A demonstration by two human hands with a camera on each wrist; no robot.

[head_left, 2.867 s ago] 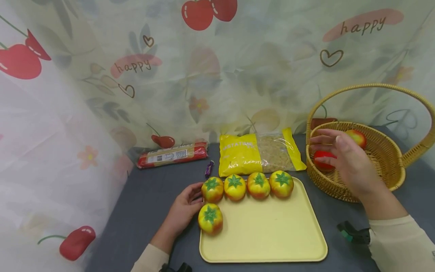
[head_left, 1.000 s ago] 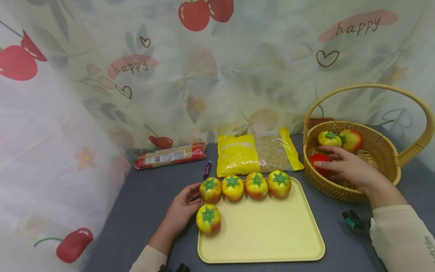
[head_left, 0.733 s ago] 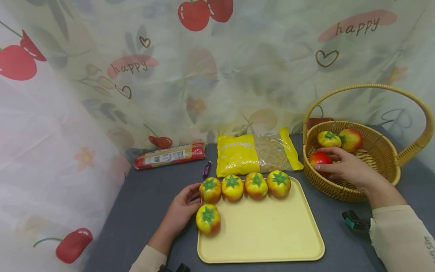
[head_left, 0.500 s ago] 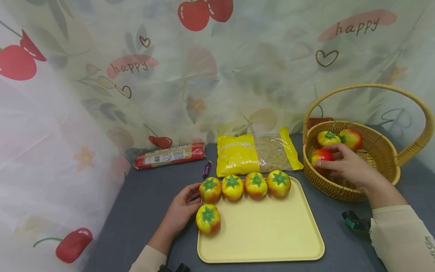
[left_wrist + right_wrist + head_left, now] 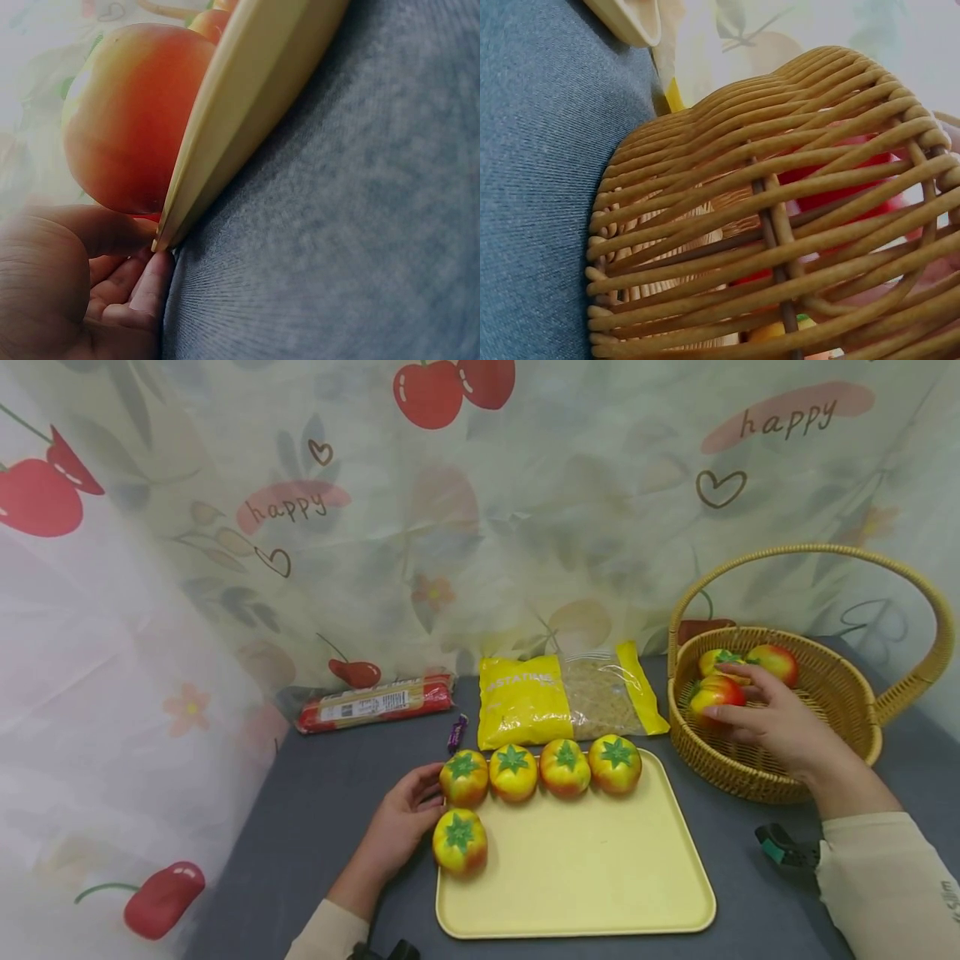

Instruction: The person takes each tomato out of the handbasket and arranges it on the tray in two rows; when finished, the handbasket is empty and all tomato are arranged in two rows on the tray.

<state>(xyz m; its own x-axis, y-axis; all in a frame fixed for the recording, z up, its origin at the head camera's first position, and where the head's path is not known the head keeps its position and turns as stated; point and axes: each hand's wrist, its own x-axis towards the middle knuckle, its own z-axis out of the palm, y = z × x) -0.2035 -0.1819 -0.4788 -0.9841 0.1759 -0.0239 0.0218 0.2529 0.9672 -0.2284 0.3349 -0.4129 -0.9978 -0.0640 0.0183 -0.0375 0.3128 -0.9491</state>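
In the head view my right hand (image 5: 783,722) reaches into the wicker basket (image 5: 776,789) and grips a red-and-yellow tomato (image 5: 714,700) between thumb and fingers. Behind it lie two more tomatoes, one yellow (image 5: 718,662) and one redder (image 5: 776,664). The basket's weave hides most of this in the right wrist view. My left hand (image 5: 401,818) pinches the left rim of the cream tray (image 5: 592,868), thumb above and fingers beneath, as the left wrist view shows. Several tomatoes (image 5: 513,772) stand leaf-side up along the tray's back edge, and another (image 5: 460,842) sits at its left side.
Behind the tray lies a yellow bag (image 5: 528,702) with a clear window. A red-and-clear packet (image 5: 378,703) and a small purple wrapped sweet (image 5: 458,735) lie further left. The basket's tall handle (image 5: 817,550) arches over its opening. A printed curtain (image 5: 450,543) hangs behind.
My right hand has lowered into the basket and taken hold of the front tomato. It has turned from its red side to show more yellow and shifted slightly back. The left hand stays put.
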